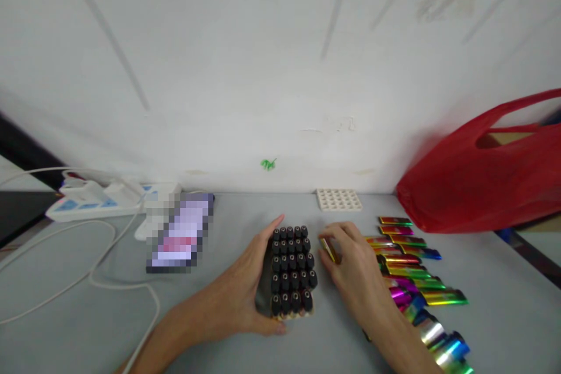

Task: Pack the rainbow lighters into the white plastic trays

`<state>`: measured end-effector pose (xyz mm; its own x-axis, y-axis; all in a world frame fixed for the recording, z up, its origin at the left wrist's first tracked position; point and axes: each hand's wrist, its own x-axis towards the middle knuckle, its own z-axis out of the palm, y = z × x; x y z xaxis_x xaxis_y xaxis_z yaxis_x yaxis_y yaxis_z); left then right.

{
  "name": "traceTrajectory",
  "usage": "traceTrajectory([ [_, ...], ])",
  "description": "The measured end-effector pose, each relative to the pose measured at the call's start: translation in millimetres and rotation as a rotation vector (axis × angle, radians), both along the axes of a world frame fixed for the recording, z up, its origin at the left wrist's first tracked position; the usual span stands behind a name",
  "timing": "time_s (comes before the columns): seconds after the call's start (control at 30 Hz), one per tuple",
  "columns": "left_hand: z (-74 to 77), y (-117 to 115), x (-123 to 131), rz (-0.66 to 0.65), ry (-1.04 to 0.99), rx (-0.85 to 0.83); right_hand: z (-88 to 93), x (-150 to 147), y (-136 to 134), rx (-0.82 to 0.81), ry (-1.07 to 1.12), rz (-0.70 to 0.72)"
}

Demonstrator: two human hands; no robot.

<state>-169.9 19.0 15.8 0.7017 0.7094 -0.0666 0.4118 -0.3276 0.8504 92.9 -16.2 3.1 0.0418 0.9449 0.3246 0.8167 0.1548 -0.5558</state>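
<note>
My left hand (241,292) is wrapped round the left side of a block of black capped pieces (293,263). They stand upright in close rows, each with a small ring on its top. A pale tray edge (302,314) shows under the front row. To the right of the block, my right hand (350,263) pinches a slim shiny gold piece (329,250) between thumb and fingers, held tilted and apart from the block. Beyond that hand lie several shiny, rainbow-coloured slim pieces (405,258), partly hidden by the wrist.
At the wall stands a white grid tray with holes (339,200). A red bag (477,175) rests at the right. On the left are a phone (184,231) with a blurred screen, a white power strip (109,198) and a loose white cable (100,263) across the grey table (210,356).
</note>
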Motion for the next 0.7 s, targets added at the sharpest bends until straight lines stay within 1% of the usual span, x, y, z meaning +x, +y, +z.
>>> traceTrajectory([
  [0.07,0.5,-0.4,0.4,0.005,-0.003,-0.002,-1.5,0.0,-0.3,-0.014,-0.002,-0.059],
  [0.17,0.9,-0.6,1.0,0.001,0.000,-0.016,0.8,0.2,-1.1,-0.069,-0.129,-0.128],
  [0.27,0.2,-0.4,1.3,-0.001,-0.009,-0.028,4.8,0.4,-1.9,-0.115,-0.244,-0.103],
  [0.37,-0.2,-0.5,1.1,0.008,-0.015,-0.022,4.7,-1.0,-2.6,-0.134,-0.264,-0.051],
  [0.47,0.5,-0.8,0.6,0.010,-0.010,-0.010,-0.1,-3.7,-2.5,-0.146,-0.219,0.016],
  [0.57,1.1,-0.7,0.4,0.010,0.004,-0.009,-3.4,-6.1,-1.1,-0.124,-0.094,0.039],
  [0.63,0.6,-0.2,0.5,0.003,0.007,-0.008,-1.3,-7.4,-1.1,-0.071,0.010,0.030],
  [0.7,-0.4,0.5,0.8,-0.006,0.002,-0.004,4.8,-8.7,-3.2,-0.020,0.117,0.036],
])
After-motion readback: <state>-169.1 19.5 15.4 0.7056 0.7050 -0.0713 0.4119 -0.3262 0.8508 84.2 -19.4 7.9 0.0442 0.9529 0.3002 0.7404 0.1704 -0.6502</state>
